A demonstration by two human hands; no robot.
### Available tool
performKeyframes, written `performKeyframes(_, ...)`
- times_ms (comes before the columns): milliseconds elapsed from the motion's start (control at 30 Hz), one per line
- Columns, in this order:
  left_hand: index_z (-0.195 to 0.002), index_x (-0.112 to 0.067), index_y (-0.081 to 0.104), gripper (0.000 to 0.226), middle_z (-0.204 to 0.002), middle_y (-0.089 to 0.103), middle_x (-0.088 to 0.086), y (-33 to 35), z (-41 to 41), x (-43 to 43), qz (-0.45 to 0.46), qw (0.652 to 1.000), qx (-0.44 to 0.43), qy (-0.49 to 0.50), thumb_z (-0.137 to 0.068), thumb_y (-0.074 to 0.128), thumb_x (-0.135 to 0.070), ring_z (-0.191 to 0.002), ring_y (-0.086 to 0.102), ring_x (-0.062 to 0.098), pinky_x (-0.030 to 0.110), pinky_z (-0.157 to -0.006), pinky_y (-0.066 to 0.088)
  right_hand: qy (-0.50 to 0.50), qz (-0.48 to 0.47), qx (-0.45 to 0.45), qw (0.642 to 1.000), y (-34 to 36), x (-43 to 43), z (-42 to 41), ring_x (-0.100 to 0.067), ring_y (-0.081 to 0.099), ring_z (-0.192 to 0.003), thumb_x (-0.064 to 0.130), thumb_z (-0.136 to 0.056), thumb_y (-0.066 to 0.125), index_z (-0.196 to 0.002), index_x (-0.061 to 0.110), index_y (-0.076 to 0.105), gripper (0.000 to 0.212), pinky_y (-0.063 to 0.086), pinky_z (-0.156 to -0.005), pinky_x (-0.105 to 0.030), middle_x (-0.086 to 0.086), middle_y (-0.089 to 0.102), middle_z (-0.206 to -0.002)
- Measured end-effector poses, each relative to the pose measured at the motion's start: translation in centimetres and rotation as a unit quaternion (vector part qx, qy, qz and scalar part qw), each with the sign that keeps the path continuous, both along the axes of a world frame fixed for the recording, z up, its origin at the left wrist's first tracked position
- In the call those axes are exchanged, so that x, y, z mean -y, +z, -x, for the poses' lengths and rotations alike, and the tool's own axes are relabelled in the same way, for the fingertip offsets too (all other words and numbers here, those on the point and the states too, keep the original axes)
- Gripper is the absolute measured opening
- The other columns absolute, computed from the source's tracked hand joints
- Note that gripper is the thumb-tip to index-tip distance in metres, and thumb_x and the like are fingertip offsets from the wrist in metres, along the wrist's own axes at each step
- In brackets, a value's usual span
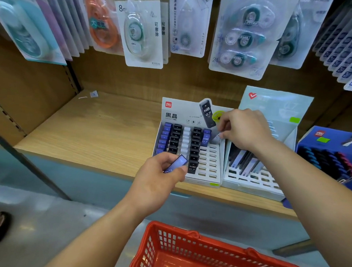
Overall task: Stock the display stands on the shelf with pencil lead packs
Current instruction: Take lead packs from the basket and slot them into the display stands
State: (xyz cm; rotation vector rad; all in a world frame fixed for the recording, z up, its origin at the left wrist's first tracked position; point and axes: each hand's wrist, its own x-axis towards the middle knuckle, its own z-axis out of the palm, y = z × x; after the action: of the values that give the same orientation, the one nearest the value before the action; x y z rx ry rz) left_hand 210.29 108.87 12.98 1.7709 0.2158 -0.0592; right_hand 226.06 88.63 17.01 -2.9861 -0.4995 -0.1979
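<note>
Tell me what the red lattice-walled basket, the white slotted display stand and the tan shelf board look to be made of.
Red lattice-walled basket: likely moulded plastic, slightly glossy; uniform grid holes.
White slotted display stand: probably printed cardboard, matte; folded edges, die-cut slots.
Tan shelf board: wood-grain surface, possibly laminate; streaked grain, low sheen.

This is a stationery shop: correction tape blister packs (144,32) hang in overlapping rows across the top of the frame, above a wooden shelf (88,132). At centre right on it stand branded cardboard display stands (178,110) slotted with rows of pencil lead packs (176,137) (small green stickers (294,120) mark the boxes further right, print unreadable). A red plastic shopping basket (149,247) fills the bottom centre.
</note>
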Motion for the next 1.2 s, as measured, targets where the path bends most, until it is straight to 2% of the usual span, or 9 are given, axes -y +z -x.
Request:
performKeyframes(100, -0.094, -0.026, 0.071, 0.004, -0.088, 0.074, -0.001, 0.0, 0.0, 0.2, 0.001, 1.0, 0.007, -0.003, -0.092, 0.071, -0.023, -0.089, 0.069, 0.017, 0.034, -0.083, 0.054, 0.009, 0.02, 0.019, 1.0, -0.1, 0.2, 0.1, -0.018, 0.062, -0.085, 0.035, -0.084, 0.077, -0.083, 0.032, 0.069, 0.009, 0.041, -0.085, -0.038, 0.012, 0.068, -0.081)
performKeyframes(167, -0.094, -0.028, 0.071, 0.006, -0.087, 0.074, -0.003, 0.0, 0.0, 0.4, 0.004, 1.0, 0.014, -0.009, -0.092, 0.072, -0.022, -0.091, 0.069, 0.019, 0.035, -0.082, 0.054, 0.011, 0.027, 0.027, 0.999, -0.3, 0.2, 0.1, -0.02, 0.063, -0.087, 0.035, -0.085, 0.076, -0.085, 0.032, 0.069, 0.008, 0.041, -0.086, -0.038, 0.011, 0.069, -0.084)
performKeyframes(500, -0.094, -0.029, 0.071, 0.007, -0.084, 0.073, -0.009, 0.3, 0.3, 0.4, -0.002, 1.0, 0.02, -0.019, -0.093, 0.071, -0.023, -0.085, 0.068, 0.008, 0.02, -0.074, 0.048, 0.007, 0.002, 0.037, 0.999, -0.6, 0.2, -0.1, -0.021, 0.064, -0.092, 0.033, -0.085, 0.077, -0.093, 0.033, 0.073, 0.009, 0.046, -0.089, -0.037, 0.01, 0.073, -0.087)
performKeyframes(633, -0.094, -0.025, 0.071, 0.004, -0.081, 0.072, -0.006, 0.2, 0.5, 0.1, -0.011, 1.0, 0.016, -0.017, -0.092, 0.071, -0.021, -0.07, 0.062, 0.001, 0.012, -0.068, 0.047, 0.028, -0.008, 0.05, 0.998, -0.3, 0.5, 0.2, -0.019, 0.066, -0.094, 0.032, -0.087, 0.075, -0.101, 0.034, 0.075, 0.014, 0.047, -0.087, -0.035, 0.012, 0.075, -0.095)
performKeyframes(767, -0.093, -0.026, 0.071, 0.004, -0.078, 0.07, -0.01, 0.1, 0.6, -0.1, -0.021, 1.0, 0.012, -0.014, -0.093, 0.07, -0.022, -0.062, 0.056, -0.004, 0.009, -0.061, 0.043, 0.063, 0.076, 0.051, 0.994, -0.1, 0.8, 0.4, -0.015, 0.064, -0.099, 0.041, -0.086, 0.072, -0.11, 0.042, 0.073, 0.024, 0.044, -0.09, -0.034, 0.016, 0.073, -0.099)
performKeyframes(867, -0.096, -0.03, 0.072, 0.008, -0.074, 0.066, -0.018, 0.2, 0.5, -0.1, -0.02, 1.0, 0.009, -0.009, -0.094, 0.069, -0.022, -0.063, 0.056, -0.005, 0.01, -0.059, 0.042, 0.074, 0.074, 0.015, 0.994, 0.2, 1.0, 0.4, -0.013, 0.061, -0.107, 0.047, -0.086, 0.071, -0.116, 0.044, 0.069, 0.03, 0.038, -0.094, -0.036, 0.019, 0.072, -0.107)
performKeyframes(933, -0.099, -0.034, 0.07, 0.019, -0.078, 0.067, -0.019, 0.3, 0.3, 0.1, -0.034, 0.999, -0.002, -0.015, -0.095, 0.066, -0.016, -0.068, 0.057, -0.004, 0.016, -0.064, 0.045, 0.079, 0.063, -0.008, 0.995, 0.5, 1.0, 0.5, -0.012, 0.059, -0.112, 0.05, -0.088, 0.069, -0.121, 0.045, 0.067, 0.034, 0.036, -0.096, -0.038, 0.02, 0.07, -0.114)
performKeyframes(1067, -0.098, -0.047, 0.066, 0.05, -0.097, 0.073, -0.006, 0.7, 0.2, 0.5, -0.068, 0.997, -0.002, -0.029, -0.096, 0.054, 0.001, -0.076, 0.061, 0.009, 0.036, -0.076, 0.055, 0.098, 0.089, -0.046, 0.99, 1.1, 1.2, 1.3, -0.016, 0.055, -0.116, 0.055, -0.09, 0.063, -0.129, 0.048, 0.061, 0.04, 0.037, -0.099, -0.042, 0.019, 0.066, -0.125)
performKeyframes(1200, -0.106, -0.041, 0.068, 0.04, -0.095, 0.072, -0.004, 1.5, 0.2, 0.6, -0.028, 0.999, 0.02, -0.006, -0.097, 0.06, -0.003, -0.081, 0.071, 0.02, 0.02, -0.08, 0.056, 0.086, -0.004, 0.011, 0.996, 1.5, 1.9, 4.0, -0.017, 0.052, -0.11, 0.043, -0.093, 0.063, -0.121, 0.04, 0.067, 0.029, 0.041, -0.096, -0.041, 0.016, 0.067, -0.12)
